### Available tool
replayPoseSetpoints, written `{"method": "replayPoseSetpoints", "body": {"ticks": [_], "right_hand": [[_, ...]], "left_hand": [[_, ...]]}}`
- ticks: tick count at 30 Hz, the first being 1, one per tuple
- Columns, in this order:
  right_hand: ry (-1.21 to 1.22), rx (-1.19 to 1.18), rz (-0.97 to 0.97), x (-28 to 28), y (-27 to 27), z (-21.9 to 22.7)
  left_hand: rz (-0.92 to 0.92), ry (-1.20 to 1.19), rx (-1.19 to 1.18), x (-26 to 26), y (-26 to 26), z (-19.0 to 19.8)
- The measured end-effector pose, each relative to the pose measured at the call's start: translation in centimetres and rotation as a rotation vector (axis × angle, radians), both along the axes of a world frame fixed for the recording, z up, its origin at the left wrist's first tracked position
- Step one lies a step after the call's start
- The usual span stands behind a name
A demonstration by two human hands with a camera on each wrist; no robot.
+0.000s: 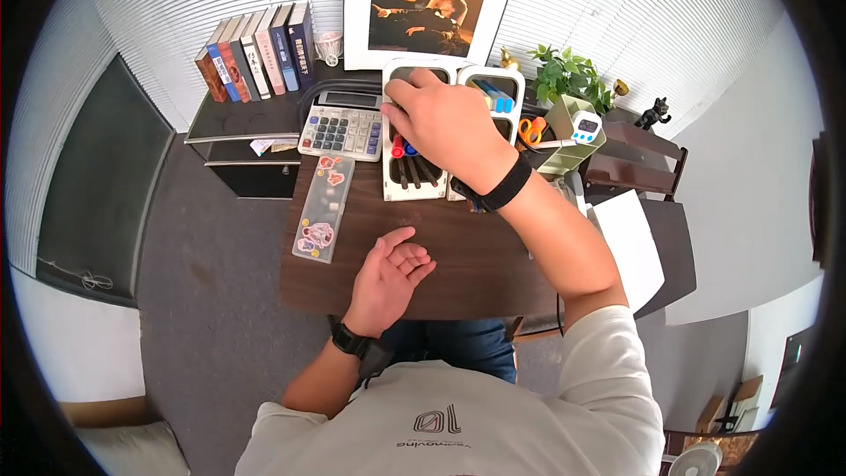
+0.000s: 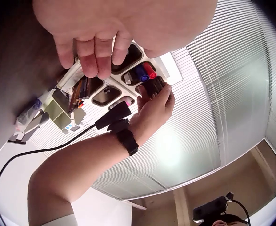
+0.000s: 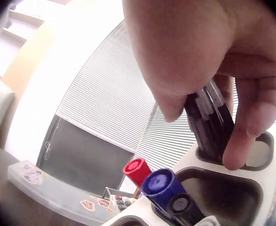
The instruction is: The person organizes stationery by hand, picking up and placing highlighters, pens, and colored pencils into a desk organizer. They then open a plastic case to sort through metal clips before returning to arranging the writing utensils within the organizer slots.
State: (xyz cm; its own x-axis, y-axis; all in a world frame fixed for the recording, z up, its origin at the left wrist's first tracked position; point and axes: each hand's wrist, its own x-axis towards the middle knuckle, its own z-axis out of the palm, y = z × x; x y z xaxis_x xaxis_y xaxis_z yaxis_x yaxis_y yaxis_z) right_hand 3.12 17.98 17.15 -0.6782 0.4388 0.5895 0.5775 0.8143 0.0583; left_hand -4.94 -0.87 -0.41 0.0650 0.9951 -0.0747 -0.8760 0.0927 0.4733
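My right hand [image 1: 449,128] reaches over the white desk organizer [image 1: 389,183]. In the right wrist view its thumb and fingers grip a bundle of black pens [image 3: 211,123], whose lower ends stand in an end compartment. In the neighbouring compartment are a red marker [image 3: 139,171], a blue marker [image 3: 163,189] and a black one [image 3: 182,208]. My left hand [image 1: 388,275] hovers near the desk's front edge, fingers relaxed and holding nothing. Several dark pencils [image 1: 418,173] lie in the organizer's front compartment.
Left of the organizer are a calculator [image 1: 345,128] and a clear pencil case [image 1: 322,211] with stickers. A second white organizer [image 1: 518,81], a green holder [image 1: 564,152] with orange scissors [image 1: 531,130] beside it, and white paper [image 1: 627,242] are on the right. Books [image 1: 260,53] stand behind.
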Motion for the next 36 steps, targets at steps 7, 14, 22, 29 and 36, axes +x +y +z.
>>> {"method": "replayPoseSetpoints", "body": {"ticks": [7, 14, 22, 29, 36], "right_hand": [[0.255, -0.084, 0.076, 3.3, -1.2, -0.6], [0.367, -0.059, 0.094, 9.4, -11.0, -2.8], [0.422, -0.386, 0.117, 11.8, -16.2, -10.5], [0.765, -0.526, 0.711, 22.8, -15.8, -2.4], [0.369, -1.091, 0.741, 33.9, -16.1, -3.5]], "left_hand": [[-0.019, 0.005, -0.013, -0.1, 0.0, -0.1], [-0.026, 0.068, 0.149, 2.2, 1.8, 2.9], [0.006, 0.058, -0.13, 4.2, 5.2, 7.1], [0.493, 0.604, 0.152, 2.2, 1.7, 4.3], [0.751, 1.015, 0.101, 0.2, 0.7, -0.1]]}}
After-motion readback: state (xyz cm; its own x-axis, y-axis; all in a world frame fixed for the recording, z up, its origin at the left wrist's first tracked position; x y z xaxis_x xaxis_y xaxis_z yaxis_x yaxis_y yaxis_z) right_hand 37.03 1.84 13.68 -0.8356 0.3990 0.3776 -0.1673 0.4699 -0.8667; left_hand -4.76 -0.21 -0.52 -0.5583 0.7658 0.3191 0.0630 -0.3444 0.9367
